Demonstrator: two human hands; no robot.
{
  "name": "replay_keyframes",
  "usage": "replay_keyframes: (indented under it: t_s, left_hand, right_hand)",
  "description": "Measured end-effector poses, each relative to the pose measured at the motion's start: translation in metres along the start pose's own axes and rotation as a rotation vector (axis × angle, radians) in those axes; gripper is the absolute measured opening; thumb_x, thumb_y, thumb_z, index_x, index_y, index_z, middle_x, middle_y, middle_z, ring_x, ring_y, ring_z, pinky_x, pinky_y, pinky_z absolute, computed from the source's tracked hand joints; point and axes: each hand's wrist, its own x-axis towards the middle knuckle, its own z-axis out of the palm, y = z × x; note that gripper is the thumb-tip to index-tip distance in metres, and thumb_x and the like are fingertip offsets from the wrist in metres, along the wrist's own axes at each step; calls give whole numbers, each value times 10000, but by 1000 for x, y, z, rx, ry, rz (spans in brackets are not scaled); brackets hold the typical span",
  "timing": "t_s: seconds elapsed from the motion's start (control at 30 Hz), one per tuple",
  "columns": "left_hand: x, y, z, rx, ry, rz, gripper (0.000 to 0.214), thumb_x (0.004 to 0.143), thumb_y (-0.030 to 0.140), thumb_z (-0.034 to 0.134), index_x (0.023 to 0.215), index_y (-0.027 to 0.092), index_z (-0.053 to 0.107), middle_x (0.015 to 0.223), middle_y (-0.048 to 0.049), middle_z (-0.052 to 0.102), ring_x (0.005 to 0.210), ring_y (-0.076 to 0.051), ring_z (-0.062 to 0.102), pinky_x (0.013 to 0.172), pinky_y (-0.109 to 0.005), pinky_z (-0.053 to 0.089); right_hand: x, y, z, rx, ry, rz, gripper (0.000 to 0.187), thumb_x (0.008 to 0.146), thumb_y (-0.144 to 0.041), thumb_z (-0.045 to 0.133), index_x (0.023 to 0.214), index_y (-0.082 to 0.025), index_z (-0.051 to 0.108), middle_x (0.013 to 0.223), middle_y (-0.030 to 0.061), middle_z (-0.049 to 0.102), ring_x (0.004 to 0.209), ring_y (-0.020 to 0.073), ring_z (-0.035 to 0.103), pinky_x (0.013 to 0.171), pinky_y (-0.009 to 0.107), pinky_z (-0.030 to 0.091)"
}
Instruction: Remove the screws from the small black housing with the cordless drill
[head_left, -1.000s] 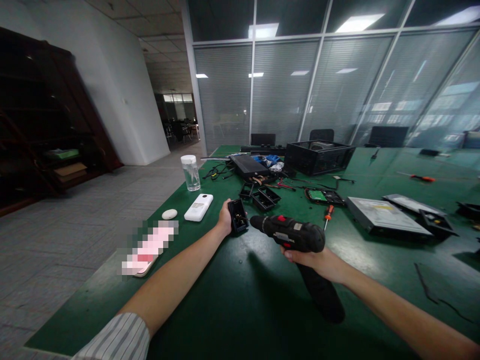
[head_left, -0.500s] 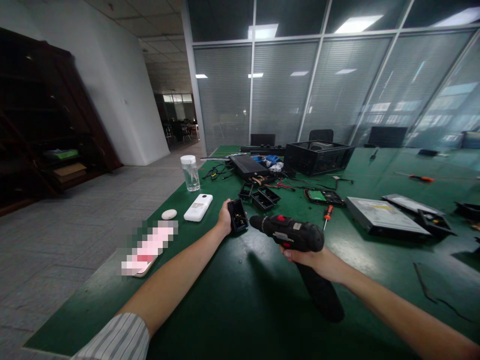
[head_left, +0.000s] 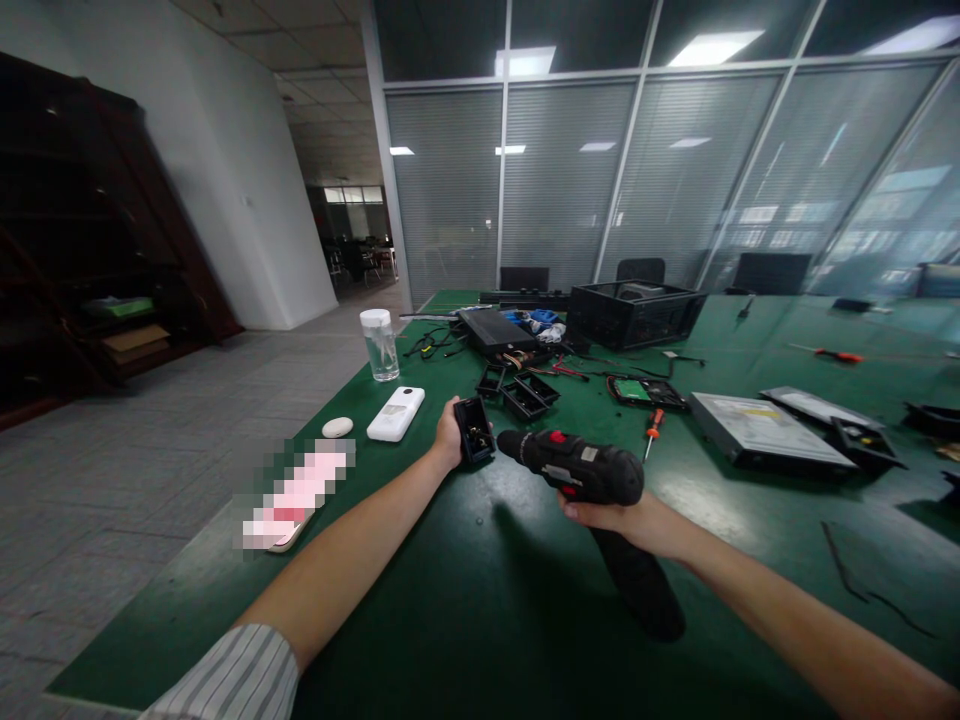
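Lying beyond drill (head_left: 604,470) — black trays (head_left: 527,402), orange screwdriver (head_left: 655,422).

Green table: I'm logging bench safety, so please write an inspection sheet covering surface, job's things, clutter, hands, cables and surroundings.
Surface: green table, shiny, reflecting light.
Job's things: black drill, its tip pointing toward a small black box; whether they touch cannot be told.
Clutter: clear cup with white lid, orange-handled screwdriver, silver box, black case.
Hands: left hand holds the small black box; right hand grips the drill's handle.
Cables: black wires and red wire among the clutter.
Surroundings: glass wall, dark shelf, chairs.
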Motion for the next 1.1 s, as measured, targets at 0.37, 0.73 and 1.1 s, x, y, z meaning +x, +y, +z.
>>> replay_keyframes:
  t_s: [0.37, 0.73, 1.1]
  left_hand:
    - [3, 0, -2, -26, -2, -11, 397, 800, 507, 431, 802, 141, 586, 624, -83, 632, 573, -251, 646, 548, -382, 512]
    - [3, -1, -3, 3, -21, 9, 397, 804, 504, 423, 797, 139, 580, 647, -100, 643, 581, -262, 649, 555, -395, 514]
    - [3, -1, -3, -30, -9, -6, 409, 807, 504, 436, 809, 130, 604, 639, -94, 646, 586, -253, 651, 550, -376, 516]
  right_hand:
    - [1, 6, -5, 85, -9, -21, 214, 760, -359, 650, 823, -161, 601, 758, 2, 538, 705, 144, 487, 676, 291, 407]
    - [-1, 0, -2, 71, -27, -28, 203, 750, -348, 644, 802, -162, 581, 731, 7, 541, 689, 154, 507, 664, 303, 434]
    - [-2, 3, -5, 110, -46, -30, 281, 747, -326, 669, 965, -152, 632, 939, 71, 641, 887, 209, 589, 830, 375, 471]
